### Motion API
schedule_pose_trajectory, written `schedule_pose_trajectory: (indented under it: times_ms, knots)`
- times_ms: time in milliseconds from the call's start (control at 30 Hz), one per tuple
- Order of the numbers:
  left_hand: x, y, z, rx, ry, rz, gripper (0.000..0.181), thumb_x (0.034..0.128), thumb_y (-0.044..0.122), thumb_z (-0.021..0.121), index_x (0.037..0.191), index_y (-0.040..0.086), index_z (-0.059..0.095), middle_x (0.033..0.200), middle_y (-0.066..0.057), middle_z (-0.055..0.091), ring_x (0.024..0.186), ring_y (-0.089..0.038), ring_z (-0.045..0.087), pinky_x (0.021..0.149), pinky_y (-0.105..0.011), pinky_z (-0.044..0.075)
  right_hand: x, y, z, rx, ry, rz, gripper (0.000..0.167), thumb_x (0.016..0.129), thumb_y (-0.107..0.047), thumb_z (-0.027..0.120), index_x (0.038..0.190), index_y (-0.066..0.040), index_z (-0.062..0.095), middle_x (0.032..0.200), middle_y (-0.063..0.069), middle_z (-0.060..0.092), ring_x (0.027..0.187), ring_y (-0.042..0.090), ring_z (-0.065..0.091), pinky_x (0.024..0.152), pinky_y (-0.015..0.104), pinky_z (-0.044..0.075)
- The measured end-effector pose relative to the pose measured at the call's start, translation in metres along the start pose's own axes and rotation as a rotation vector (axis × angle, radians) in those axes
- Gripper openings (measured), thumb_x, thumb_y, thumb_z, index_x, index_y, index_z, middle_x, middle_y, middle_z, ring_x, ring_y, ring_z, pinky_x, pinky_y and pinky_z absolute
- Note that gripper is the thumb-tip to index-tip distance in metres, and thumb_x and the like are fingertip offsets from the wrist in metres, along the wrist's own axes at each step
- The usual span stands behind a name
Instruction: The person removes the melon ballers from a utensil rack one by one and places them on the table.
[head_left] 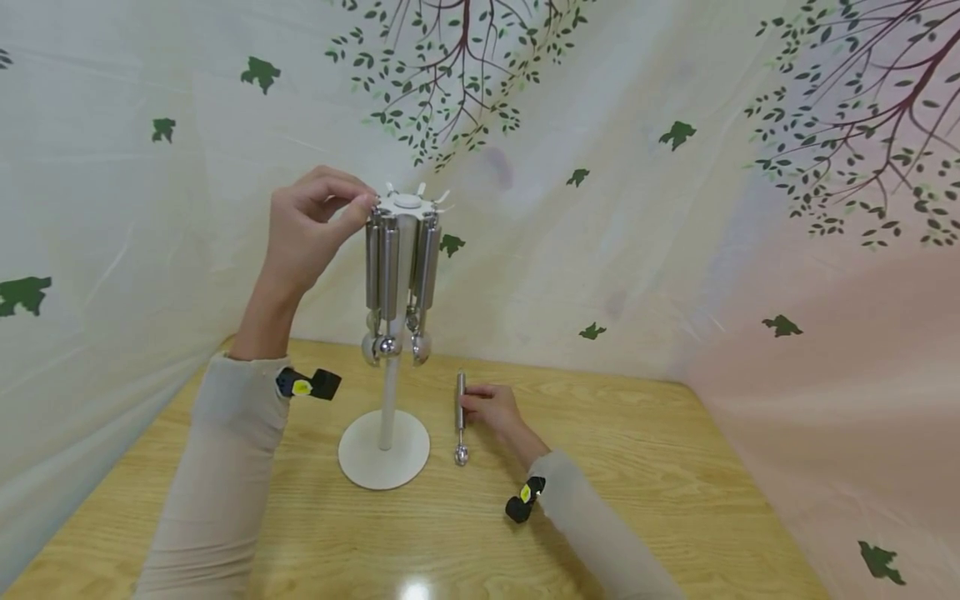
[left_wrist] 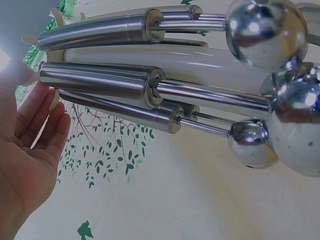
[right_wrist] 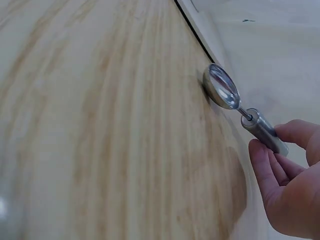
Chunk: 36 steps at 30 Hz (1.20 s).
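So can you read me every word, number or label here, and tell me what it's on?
None can be read.
Yellow patches on the black wrist cameras: too small and blurred to tell if anything's written.
Scoop in the right hand, and the stand with its hanging scoops: no writing visible.
Backdrop: leaves and branches, no letters.

We see wood table (head_left: 675,467), glare (head_left: 414,590) nearer front edge; pale sheeting (head_left: 525,283) past back edge, printed trees (head_left: 467,37), leaves (head_left: 678,135).
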<state>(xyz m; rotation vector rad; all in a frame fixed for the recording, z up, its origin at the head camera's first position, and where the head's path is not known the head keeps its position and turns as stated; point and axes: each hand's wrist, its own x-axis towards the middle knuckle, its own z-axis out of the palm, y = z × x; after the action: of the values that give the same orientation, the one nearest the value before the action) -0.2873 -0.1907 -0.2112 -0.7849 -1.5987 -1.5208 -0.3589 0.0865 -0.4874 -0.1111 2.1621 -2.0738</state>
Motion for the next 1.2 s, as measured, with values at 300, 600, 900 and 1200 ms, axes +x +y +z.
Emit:
schedule_pose_trajectory:
  times_ms: [300,600,900,1200]
  knots:
    - [0.001,-0.001,0.0,-0.007,0.004,0.006,0.014,0.0912,-0.004,0.067,0.093,-0.019,0.068,0.093,0.004,0.07,0.093,-0.019,0.063,0.097,-0.021,0.056,-0.004,0.002,0.006,-0.084,0.086,-0.047,0.029,0.086,0.007,0.074,0.113,0.015,0.069,0.087,0.014,0.073,0.065,0.007,0.066,0.064,0.023,0.062]
    - [0.0,-0.001,0.0,-0.009,0.004,0.006,0.015,0.0912,-0.005,0.067,0.093,-0.019,0.068,0.093,0.004,0.07,0.093,-0.019,0.063,0.097,-0.021,0.056,-0.008,0.002,0.012,-0.214,0.168,-0.126,0.025,0.081,0.008,0.075,0.104,0.015,0.071,0.092,0.026,0.074,0.064,0.005,0.063,0.063,0.023,0.062]
    - [0.0,-0.003,0.0,-0.058,-0.002,0.015,0.013,0.09,-0.006,0.068,0.091,-0.019,0.069,0.094,0.002,0.07,0.094,-0.019,0.064,0.096,-0.022,0.056,-0.009,0.001,0.016,-0.339,0.202,-0.156,0.023,0.078,0.004,0.077,0.1,0.012,0.073,0.088,0.023,0.074,0.061,0.01,0.065,0.058,0.025,0.062]
    - [-0.001,-0.002,-0.001,-0.053,-0.002,0.021,0.013,0.0902,-0.006,0.068,0.092,-0.019,0.069,0.095,0.001,0.07,0.095,-0.02,0.064,0.097,-0.023,0.056,-0.008,0.0,0.017,-0.433,0.199,-0.142,0.022,0.08,0.0,0.079,0.101,0.006,0.076,0.089,0.017,0.073,0.059,0.014,0.068,0.057,0.024,0.06]
